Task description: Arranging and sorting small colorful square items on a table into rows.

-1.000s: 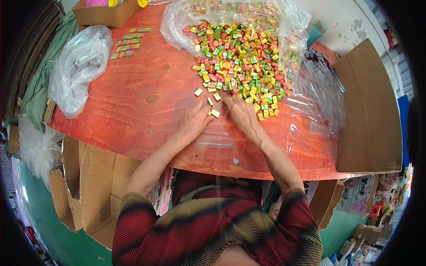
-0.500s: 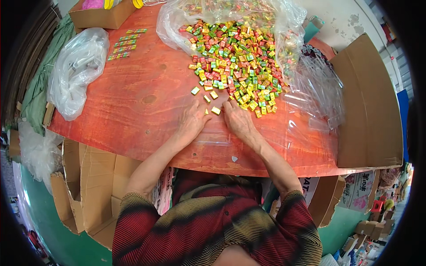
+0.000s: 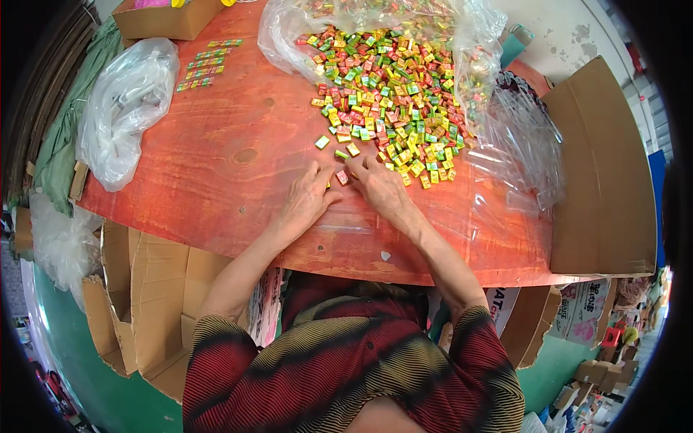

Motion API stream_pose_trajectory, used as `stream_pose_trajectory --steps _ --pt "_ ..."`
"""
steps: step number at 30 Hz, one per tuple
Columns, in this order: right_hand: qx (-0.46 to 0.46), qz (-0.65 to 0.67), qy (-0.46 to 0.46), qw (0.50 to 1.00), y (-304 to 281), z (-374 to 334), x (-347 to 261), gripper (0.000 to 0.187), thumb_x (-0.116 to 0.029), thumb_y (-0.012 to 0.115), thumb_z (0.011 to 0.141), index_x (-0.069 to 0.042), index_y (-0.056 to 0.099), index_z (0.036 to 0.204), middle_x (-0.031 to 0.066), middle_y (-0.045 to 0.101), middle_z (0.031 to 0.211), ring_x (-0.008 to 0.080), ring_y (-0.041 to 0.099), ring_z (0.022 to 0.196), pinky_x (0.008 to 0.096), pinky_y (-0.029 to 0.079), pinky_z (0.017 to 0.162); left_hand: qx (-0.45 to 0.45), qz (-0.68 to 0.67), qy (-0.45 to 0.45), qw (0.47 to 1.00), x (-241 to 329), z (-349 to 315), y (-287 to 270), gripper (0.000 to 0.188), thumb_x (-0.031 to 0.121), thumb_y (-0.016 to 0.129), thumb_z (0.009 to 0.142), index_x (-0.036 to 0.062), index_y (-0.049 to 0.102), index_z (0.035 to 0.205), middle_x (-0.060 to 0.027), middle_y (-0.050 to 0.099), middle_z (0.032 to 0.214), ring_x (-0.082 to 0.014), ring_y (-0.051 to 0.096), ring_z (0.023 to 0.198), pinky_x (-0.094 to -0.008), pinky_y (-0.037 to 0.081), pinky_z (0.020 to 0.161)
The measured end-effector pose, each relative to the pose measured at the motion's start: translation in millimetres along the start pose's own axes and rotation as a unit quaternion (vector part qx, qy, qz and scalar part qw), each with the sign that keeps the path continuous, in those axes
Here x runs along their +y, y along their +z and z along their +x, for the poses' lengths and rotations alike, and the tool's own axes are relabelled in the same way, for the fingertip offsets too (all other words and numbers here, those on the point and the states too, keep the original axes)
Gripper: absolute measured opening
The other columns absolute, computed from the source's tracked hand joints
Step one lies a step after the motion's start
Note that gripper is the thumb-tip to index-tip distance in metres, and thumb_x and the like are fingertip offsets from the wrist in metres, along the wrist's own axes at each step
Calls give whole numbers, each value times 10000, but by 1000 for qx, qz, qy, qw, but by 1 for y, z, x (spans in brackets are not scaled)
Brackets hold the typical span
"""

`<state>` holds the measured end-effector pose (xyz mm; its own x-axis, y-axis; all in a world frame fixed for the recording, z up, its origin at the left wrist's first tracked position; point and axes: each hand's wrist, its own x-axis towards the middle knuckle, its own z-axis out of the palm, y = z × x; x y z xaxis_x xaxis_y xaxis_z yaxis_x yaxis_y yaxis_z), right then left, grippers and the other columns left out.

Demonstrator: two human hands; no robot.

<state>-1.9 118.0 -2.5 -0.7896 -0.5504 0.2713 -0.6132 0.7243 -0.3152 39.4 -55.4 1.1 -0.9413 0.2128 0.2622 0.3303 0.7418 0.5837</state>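
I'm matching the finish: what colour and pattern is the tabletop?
The tabletop is orange-red with wood-grain streaks and darker knots, best seen in the head view.

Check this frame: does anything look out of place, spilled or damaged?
A small pale patch near the front edge of the table looks odd against its red surface; scrap or chipped paint, I can't tell. Grey blotches on the wall suggest wear.

Bright, soft light is filling the scene, glare is whitening the plastic bag [image 3: 130, 108] at ten o'clock, and fisheye distortion is bowing the desk [image 3: 216, 159] while corners are falling black.
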Motion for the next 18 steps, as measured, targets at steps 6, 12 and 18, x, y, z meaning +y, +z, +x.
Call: stream_pose_trajectory --steps 6,12,18 --pt "-14 55 52 997 1 -8 8 238 -53 580 755 -60 527 987 146 533 852 339 560 761 412 466 619 17 -19 17 1000 -2 9 20 414 146 702 684 53 532 1050 -135 463 915 -334 549 805 -427 459 641" --pt "-60 111 33 991 -2 -4 21 276 -38 586 744 -20 505 1008 185 552 894 376 545 857 428 453 690 3 -9 25 1000 1 16 28 420 105 696 678 49 533 1061 -126 475 912 -326 552 814 -411 466 653" --pt "-47 163 75 983 -2 -2 3 248 -49 561 770 -26 533 1016 203 573 936 367 558 846 424 457 683 -18 -35 10 999 7 14 14 471 99 690 683 52 514 1117 -134 477 942 -326 543 851 -407 460 696"
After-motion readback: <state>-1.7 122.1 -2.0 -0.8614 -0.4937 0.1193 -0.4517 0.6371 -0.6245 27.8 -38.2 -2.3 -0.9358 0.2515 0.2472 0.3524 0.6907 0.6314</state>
